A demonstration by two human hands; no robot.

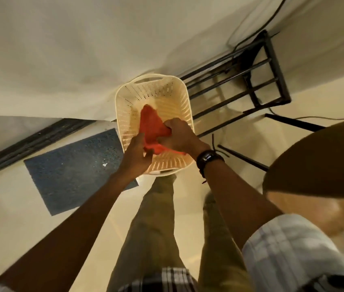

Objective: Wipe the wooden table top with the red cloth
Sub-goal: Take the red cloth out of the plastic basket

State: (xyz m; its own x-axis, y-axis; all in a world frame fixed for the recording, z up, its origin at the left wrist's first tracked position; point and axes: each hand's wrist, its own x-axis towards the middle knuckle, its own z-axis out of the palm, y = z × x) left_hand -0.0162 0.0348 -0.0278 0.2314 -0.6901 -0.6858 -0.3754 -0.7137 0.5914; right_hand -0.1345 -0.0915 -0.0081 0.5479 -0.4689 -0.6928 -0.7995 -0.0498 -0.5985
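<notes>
Right hand is stretched down over the cream perforated basket, knuckles up, with its fingers curled round a bunched fold of the red cloth. Its forearm runs straight in from 5 o'clock, with a dark wristwatch on the wrist and a pale checked sleeve rolled up near the elbow. Left hand sits at 7 o'clock of the cloth on a bare, outstretched arm, its thumb and fingers pinching the cloth's lower edge by the near wall of the basket. Between the two grips the cloth spreads as a rough triangle inside the basket's opening, tip towards 12 o'clock; whether it touches the basket floor I cannot tell. The basket stands on a pale tiled floor against the wall. A blue mat lies at its 8 o'clock and a black metal frame at its 2 o'clock. The wooden table top, brown and rounded, fills the 4 o'clock side, well apart from the cloth
</notes>
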